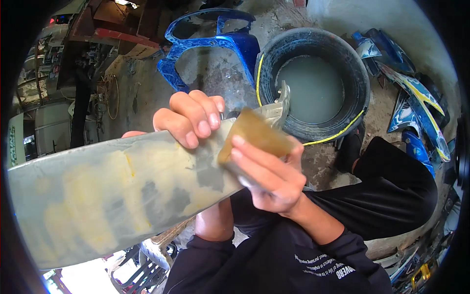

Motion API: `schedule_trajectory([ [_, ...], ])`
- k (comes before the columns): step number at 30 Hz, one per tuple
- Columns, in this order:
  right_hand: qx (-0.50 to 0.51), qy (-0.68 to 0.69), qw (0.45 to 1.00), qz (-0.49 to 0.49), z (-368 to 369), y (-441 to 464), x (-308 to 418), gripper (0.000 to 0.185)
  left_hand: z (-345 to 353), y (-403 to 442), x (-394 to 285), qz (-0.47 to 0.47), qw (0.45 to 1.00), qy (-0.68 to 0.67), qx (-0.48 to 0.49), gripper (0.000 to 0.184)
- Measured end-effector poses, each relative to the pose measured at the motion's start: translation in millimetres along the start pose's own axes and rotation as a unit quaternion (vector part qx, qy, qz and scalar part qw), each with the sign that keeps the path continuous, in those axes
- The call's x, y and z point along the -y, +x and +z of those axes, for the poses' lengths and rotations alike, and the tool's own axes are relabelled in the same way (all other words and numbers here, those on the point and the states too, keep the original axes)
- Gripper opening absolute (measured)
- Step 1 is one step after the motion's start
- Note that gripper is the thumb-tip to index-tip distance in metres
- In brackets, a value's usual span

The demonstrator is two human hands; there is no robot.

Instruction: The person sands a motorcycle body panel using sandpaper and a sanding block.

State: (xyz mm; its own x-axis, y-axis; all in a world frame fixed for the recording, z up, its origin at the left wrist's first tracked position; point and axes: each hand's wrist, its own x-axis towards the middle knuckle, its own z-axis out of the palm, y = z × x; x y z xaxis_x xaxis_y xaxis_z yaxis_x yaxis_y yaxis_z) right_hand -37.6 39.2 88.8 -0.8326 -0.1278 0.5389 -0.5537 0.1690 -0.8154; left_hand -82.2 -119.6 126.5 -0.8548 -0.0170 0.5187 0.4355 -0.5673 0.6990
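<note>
A long grey panel (117, 196) with cream and yellowish filler patches stretches from the left edge to the middle of the view. Reaching from underneath, my left hand (188, 117) curls its fingers over the panel's far edge and grips it. My right hand (271, 174) holds a brownish-yellow sheet of sandpaper (257, 134), fingers pressing it against the panel near its narrow end. The sheet is slightly blurred. A bracket-like tip (283, 100) of the panel sticks out beyond the sandpaper, near the bucket. My left palm is hidden beneath the panel.
A large black bucket (361, 88) of cloudy water (311, 88) stands beyond my right hand. Blue plastic fairing (240, 46) lies on the concrete floor (210, 68) behind the panel. Several blue, white and yellow body panels (421, 105) lean at the right. My bent leg (387, 191) is below the bucket.
</note>
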Motion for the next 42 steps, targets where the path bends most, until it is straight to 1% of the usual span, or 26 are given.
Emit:
schedule_trajectory([
  [2, 0.031, 0.015, 0.999, -0.024, 0, 1, 3, 0.037, -1, 0, 0, -0.001, 1.0, 0.001, 0.001, 0.074],
  [3, 0.028, -0.019, 0.998, -0.045, -1, 3, -3, 0.03, -1, 1, 1, 0.001, 1.0, 0.002, 0.002, 0.074],
  [6, 0.002, -0.017, 1.0, -0.007, 2, 10, -19, 0.034, 0, 2, 3, 0.008, 1.0, 0.001, -0.004, 0.075],
  [9, 0.029, 0.04, 0.996, -0.069, -2, 8, -4, 0.034, 1, 3, 4, 0.018, 1.0, -0.013, 0.003, 0.075],
  [10, 0.024, 0.032, 0.997, -0.073, -1, 6, -3, 0.034, -3, 4, 1, -0.008, 0.999, -0.016, 0.029, 0.071],
  [11, 0.018, 0.021, 0.999, -0.044, 0, 7, -6, 0.034, -5, 5, -1, -0.034, 0.998, -0.019, 0.054, 0.068],
  [13, 0.004, 0.019, 1.0, 0.007, 4, 9, -16, 0.036, -2, 5, -2, -0.034, 0.998, -0.015, 0.042, 0.068],
  [15, 0.018, 0.046, 0.999, -0.018, 0, 10, -9, 0.036, -2, 5, -3, -0.034, 0.999, -0.015, 0.031, 0.068],
  [16, 0.033, 0.072, 0.996, -0.045, -2, 9, -5, 0.036, -4, 5, -2, -0.036, 0.998, -0.019, 0.048, 0.068],
  [18, 0.018, 0.096, 0.994, -0.051, 1, 8, -5, 0.036, -3, 6, 2, -0.034, 0.997, -0.024, 0.066, 0.068],
  [20, 0.012, 0.063, 0.998, 0.017, 0, 12, -11, 0.034, 1, 5, 7, 0.013, 1.0, -0.009, 0.005, 0.074],
  [22, 0.006, 0.077, 0.997, 0.018, 3, 10, -10, 0.034, -1, 5, 5, 0.011, 1.0, -0.003, 0.012, 0.075],
  [24, 0.019, 0.107, 0.993, -0.053, 3, 8, -4, 0.035, -3, 5, 5, 0.012, 1.0, -0.004, 0.023, 0.075],
  [25, 0.028, 0.095, 0.995, -0.032, 0, 8, -6, 0.036, -3, 4, 6, 0.007, 1.0, -0.009, 0.021, 0.075],
  [26, 0.021, 0.08, 0.996, 0.028, -1, 10, -6, 0.036, -4, 5, 6, 0.003, 1.0, -0.012, 0.017, 0.075],
  [27, 0.022, 0.082, 0.996, 0.028, 0, 12, -10, 0.036, -4, 5, 3, 0.003, 1.0, -0.01, 0.016, 0.075],
  [29, -0.004, 0.067, 0.998, -0.02, 2, 12, -19, 0.039, -8, 6, -2, -0.033, 0.998, -0.014, 0.055, 0.068],
  [30, 0.032, 0.087, 0.995, -0.042, -2, 11, -11, 0.039, -9, 5, -3, -0.034, 0.998, -0.015, 0.056, 0.068],
  [32, 0.041, 0.087, 0.994, -0.058, -1, 7, -5, 0.038, -8, 5, -1, -0.03, 0.997, -0.022, 0.064, 0.067],
  [33, 0.039, 0.08, 0.995, -0.031, -2, 6, -8, 0.036, -5, 5, 1, -0.029, 0.997, -0.023, 0.063, 0.067],
  [34, 0.012, 0.073, 0.997, 0.013, 1, 8, -12, 0.034, 0, 5, 5, -0.01, 1.0, -0.018, 0.023, 0.07],
  [35, 0.011, 0.063, 0.998, 0.011, 1, 11, -17, 0.034, 3, 4, 5, 0.008, 1.0, -0.013, -0.018, 0.073],
  [36, 0.009, 0.053, 0.998, 0.009, 1, 11, -20, 0.034, 2, 2, 4, 0.006, 1.0, -0.011, -0.019, 0.073],
  [39, 0.042, 0.106, 0.992, -0.052, 1, 3, -8, 0.031, -5, 0, 3, 0.012, 1.0, -0.004, 0.002, 0.071],
  [41, 0.059, 0.103, 0.991, -0.055, 0, -7, -8, 0.032, -9, -5, 4, 0.046, 0.998, 0.009, -0.032, 0.052],
  [42, 0.069, 0.09, 0.992, -0.056, -3, -12, -12, 0.033, -9, -7, 4, 0.045, 0.998, 0.01, -0.033, 0.052],
])
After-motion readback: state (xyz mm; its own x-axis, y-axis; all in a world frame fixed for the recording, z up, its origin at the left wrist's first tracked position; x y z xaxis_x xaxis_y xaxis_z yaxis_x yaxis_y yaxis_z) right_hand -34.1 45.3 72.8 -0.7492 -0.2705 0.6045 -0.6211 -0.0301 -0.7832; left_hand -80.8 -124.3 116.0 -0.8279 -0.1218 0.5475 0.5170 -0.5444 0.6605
